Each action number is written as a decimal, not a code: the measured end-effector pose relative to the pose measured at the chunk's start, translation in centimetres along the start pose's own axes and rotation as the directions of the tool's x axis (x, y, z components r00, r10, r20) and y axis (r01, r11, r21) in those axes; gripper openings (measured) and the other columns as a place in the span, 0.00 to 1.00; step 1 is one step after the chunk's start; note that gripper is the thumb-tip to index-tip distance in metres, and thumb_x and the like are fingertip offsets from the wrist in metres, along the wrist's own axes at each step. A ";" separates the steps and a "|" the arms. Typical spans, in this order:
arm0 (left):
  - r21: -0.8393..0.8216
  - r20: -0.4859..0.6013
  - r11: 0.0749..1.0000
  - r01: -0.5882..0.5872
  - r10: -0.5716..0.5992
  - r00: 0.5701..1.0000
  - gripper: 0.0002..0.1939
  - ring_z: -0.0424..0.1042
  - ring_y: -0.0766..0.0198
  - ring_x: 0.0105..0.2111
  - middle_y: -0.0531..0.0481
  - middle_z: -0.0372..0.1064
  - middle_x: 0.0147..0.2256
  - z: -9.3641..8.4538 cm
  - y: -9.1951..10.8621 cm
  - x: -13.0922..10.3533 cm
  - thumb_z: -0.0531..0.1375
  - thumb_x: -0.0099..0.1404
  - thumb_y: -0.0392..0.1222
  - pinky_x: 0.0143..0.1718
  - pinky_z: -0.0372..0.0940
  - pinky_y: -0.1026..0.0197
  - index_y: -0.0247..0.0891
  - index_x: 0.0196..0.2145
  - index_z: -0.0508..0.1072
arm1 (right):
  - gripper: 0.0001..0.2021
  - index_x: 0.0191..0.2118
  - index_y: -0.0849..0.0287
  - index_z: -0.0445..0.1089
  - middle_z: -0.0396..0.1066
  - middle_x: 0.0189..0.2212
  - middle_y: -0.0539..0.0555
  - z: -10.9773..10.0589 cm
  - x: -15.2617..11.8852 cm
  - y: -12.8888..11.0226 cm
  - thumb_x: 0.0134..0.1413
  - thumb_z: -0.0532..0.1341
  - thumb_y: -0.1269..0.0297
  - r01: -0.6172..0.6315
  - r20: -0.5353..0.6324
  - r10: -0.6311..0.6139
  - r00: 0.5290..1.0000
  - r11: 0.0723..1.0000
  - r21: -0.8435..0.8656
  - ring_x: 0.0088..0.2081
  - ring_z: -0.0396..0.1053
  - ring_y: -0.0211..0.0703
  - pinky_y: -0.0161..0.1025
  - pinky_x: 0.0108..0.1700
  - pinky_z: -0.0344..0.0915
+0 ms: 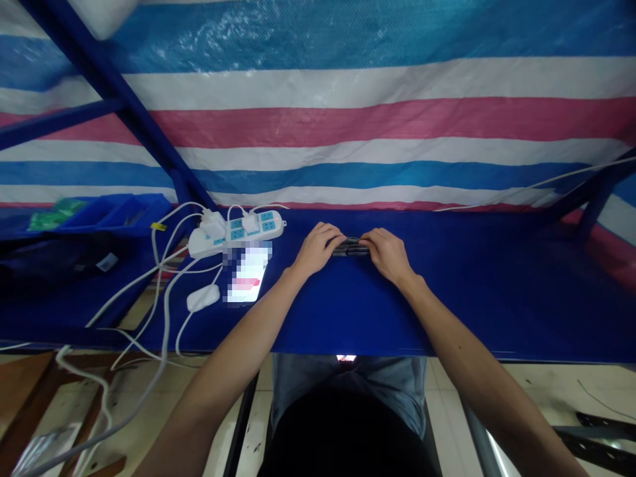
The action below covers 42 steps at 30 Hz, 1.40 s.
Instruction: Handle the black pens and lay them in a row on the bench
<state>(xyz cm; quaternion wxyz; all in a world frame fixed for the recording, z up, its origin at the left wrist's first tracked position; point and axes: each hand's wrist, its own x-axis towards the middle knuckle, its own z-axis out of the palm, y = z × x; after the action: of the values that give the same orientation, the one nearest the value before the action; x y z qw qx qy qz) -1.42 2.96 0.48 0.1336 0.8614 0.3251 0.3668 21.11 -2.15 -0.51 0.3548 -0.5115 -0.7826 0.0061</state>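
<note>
Several small dark pieces (pixel 352 250) lie side by side on the blue tabletop (pixel 348 311), between my two hands. My left hand (pixel 320 248) pinches the left end of the far dark piece with thumb and index finger. At its right end, the fingertips of my right hand (pixel 386 252) are closed on the same piece. What exactly the pieces are is too small to tell.
Left of my hands are a white power strip (pixel 236 233) with plugs, a lit phone (pixel 250 273) and a white adapter (pixel 203 298). White cables run off the table's left part. Blue bins (pixel 124 211) stand far left; a striped sheet (pixel 348 126) hangs behind.
</note>
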 end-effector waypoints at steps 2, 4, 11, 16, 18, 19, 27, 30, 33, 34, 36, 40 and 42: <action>0.007 0.001 1.000 -0.003 0.003 1.000 0.11 0.70 0.57 0.43 0.47 0.77 0.41 0.1 -0.2 0.0 0.58 0.76 0.45 0.50 0.67 0.51 0.40 0.41 0.79 | 0.11 0.43 0.56 0.75 0.77 0.37 0.56 0.1 -0.1 0.1 0.72 0.56 0.61 0.014 -0.012 -0.014 1.000 1.000 0.021 0.40 0.71 0.50 0.43 0.41 0.63; 0.010 -0.010 1.000 -0.007 0.007 1.000 0.09 0.71 0.57 0.43 0.47 0.77 0.41 0.2 -0.4 0.0 0.60 0.74 0.43 0.50 0.67 0.50 0.40 0.40 0.80 | 0.10 0.44 0.55 0.75 0.77 0.38 0.57 0.1 -0.1 0.1 0.71 0.57 0.61 0.019 -0.019 -0.019 1.000 1.000 0.022 0.42 0.71 0.50 0.43 0.41 0.64; 0.007 -0.030 1.000 0.007 -0.007 1.000 0.06 0.72 0.57 0.41 0.48 0.77 0.37 0.3 -0.5 0.0 0.64 0.71 0.39 0.47 0.69 0.50 0.41 0.36 0.81 | 0.12 0.41 0.56 0.78 0.79 0.36 0.56 0.2 0.0 0.0 0.71 0.56 0.63 -0.028 0.007 0.028 1.000 0.999 -0.025 0.39 0.72 0.49 0.43 0.38 0.62; -0.003 -0.070 1.000 -0.008 0.008 0.998 0.05 0.73 0.58 0.42 0.48 0.77 0.39 0.1 -0.2 0.0 0.64 0.71 0.40 0.48 0.69 0.50 0.40 0.38 0.81 | 0.16 0.33 0.55 0.79 0.78 0.29 0.55 -0.2 0.2 -0.1 0.67 0.61 0.51 -0.109 -0.083 0.112 0.990 0.993 0.038 0.34 0.71 0.48 0.45 0.41 0.62; -0.030 -0.131 0.999 0.020 -0.023 0.991 0.05 0.73 0.58 0.42 0.49 0.77 0.39 0.0 -0.2 0.0 0.64 0.71 0.40 0.49 0.69 0.51 0.40 0.39 0.80 | 0.20 0.31 0.54 0.79 0.75 0.25 0.54 -0.4 0.3 0.0 0.61 0.64 0.43 -0.223 -0.144 0.255 0.956 0.952 0.211 0.30 0.70 0.47 0.44 0.38 0.63; -0.042 -0.160 0.998 0.038 -0.044 0.986 0.05 0.74 0.58 0.42 0.49 0.77 0.39 0.0 -0.2 0.1 0.63 0.72 0.40 0.49 0.69 0.51 0.40 0.38 0.80 | 0.22 0.31 0.54 0.78 0.74 0.23 0.53 -0.6 0.4 0.0 0.59 0.64 0.40 -0.278 -0.134 0.339 0.931 0.897 0.344 0.28 0.68 0.46 0.43 0.35 0.62; -0.068 -0.159 0.994 0.083 -0.093 0.983 0.05 0.75 0.58 0.45 0.48 0.76 0.41 0.0 -0.5 0.1 0.62 0.73 0.41 0.52 0.69 0.50 0.40 0.40 0.78 | 0.28 0.42 0.56 0.75 0.68 0.22 0.51 -1.8 1.1 1.2 0.63 0.50 0.37 -0.431 0.341 0.388 0.856 0.171 0.886 0.18 0.56 0.38 0.40 0.22 0.50; -0.072 -0.135 0.995 0.067 -0.076 0.988 0.05 0.74 0.58 0.47 0.47 0.75 0.43 0.0 -0.5 0.0 0.62 0.73 0.41 0.54 0.69 0.49 0.40 0.41 0.78 | 0.23 0.38 0.53 0.71 0.64 0.22 0.49 -1.9 1.0 1.4 0.59 0.58 0.36 -0.433 0.343 0.388 0.856 0.173 0.885 0.19 0.53 0.37 0.39 0.23 0.51; -0.073 -0.129 0.997 0.040 -0.050 0.990 0.04 0.74 0.58 0.48 0.48 0.74 0.44 0.1 -0.5 -0.1 0.62 0.73 0.41 0.55 0.69 0.49 0.41 0.41 0.78 | 0.24 0.36 0.52 0.68 0.59 0.21 0.46 -1.8 0.9 1.4 0.56 0.62 0.34 -0.424 0.332 0.406 0.851 0.160 0.891 0.20 0.51 0.37 0.39 0.22 0.51; -0.069 -0.126 0.997 0.030 -0.039 0.991 0.04 0.74 0.58 0.48 0.48 0.74 0.44 0.2 -0.5 -0.1 0.62 0.73 0.41 0.55 0.68 0.49 0.41 0.41 0.78 | 0.24 0.36 0.52 0.68 0.59 0.21 0.46 -1.8 0.9 1.4 0.56 0.61 0.33 -0.420 0.328 0.411 0.851 0.156 0.894 0.20 0.51 0.37 0.39 0.22 0.51; -0.060 -0.122 0.998 0.017 -0.024 0.992 0.04 0.73 0.58 0.48 0.48 0.74 0.44 0.2 -0.5 -0.1 0.62 0.73 0.41 0.55 0.68 0.49 0.41 0.41 0.78 | 0.24 0.36 0.52 0.67 0.58 0.21 0.46 -1.9 0.9 1.4 0.58 0.60 0.33 -0.407 0.323 0.403 0.856 0.142 0.902 0.20 0.50 0.37 0.39 0.23 0.51; -0.048 -0.121 0.998 0.035 -0.041 0.992 0.05 0.73 0.58 0.48 0.48 0.74 0.45 0.2 -0.5 -0.1 0.62 0.73 0.41 0.55 0.68 0.48 0.41 0.42 0.78 | 0.23 0.34 0.52 0.65 0.54 0.20 0.45 -2.2 0.9 1.3 0.56 0.62 0.35 -0.411 0.340 0.358 0.869 0.142 0.900 0.20 0.46 0.37 0.39 0.22 0.47; -0.047 -0.117 0.998 0.042 -0.047 0.992 0.05 0.73 0.58 0.48 0.47 0.74 0.44 0.2 -0.5 0.0 0.62 0.73 0.41 0.55 0.68 0.48 0.41 0.41 0.78 | 0.24 0.35 0.52 0.68 0.56 0.20 0.45 -2.2 0.9 1.3 0.57 0.60 0.33 -0.424 0.346 0.372 0.862 0.153 0.893 0.20 0.47 0.37 0.39 0.22 0.47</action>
<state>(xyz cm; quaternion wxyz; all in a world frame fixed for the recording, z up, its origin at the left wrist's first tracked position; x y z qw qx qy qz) -1.57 3.35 0.09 0.1414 0.8274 0.3434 0.4213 23.23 -1.55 1.16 0.5551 -0.3819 -0.4642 0.5749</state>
